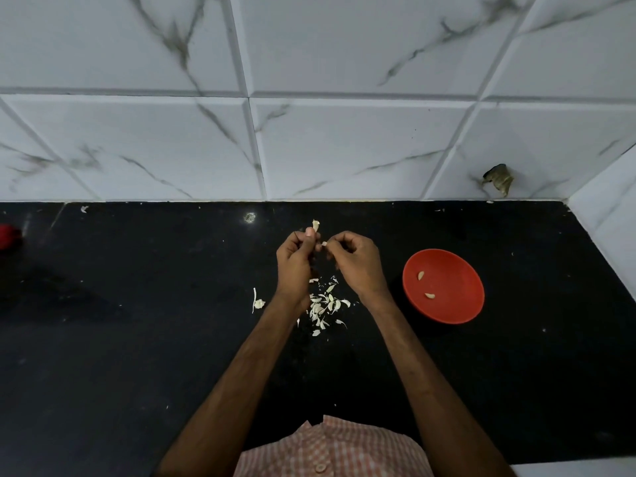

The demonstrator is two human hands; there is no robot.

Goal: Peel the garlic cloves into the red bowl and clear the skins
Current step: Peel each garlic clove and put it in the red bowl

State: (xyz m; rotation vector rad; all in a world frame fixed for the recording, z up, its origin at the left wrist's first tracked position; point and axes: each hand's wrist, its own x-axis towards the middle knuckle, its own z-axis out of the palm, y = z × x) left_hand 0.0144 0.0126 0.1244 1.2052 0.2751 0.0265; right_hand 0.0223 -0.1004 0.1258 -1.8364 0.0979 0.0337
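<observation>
My left hand (295,261) and my right hand (354,259) meet over the middle of the black counter, both pinching a small garlic clove (323,243) between their fingertips. A bit of pale skin (315,224) sticks up above my left thumb. Below my hands a pile of white garlic skins (325,306) lies on the counter. The red bowl (444,285) stands to the right of my right hand, with two peeled cloves (420,275) inside.
Another scrap of skin (257,302) lies left of my left wrist. A red object (7,235) sits at the far left edge. The black counter (137,321) ends at a white marble-tiled wall (309,149), which turns a corner at the right.
</observation>
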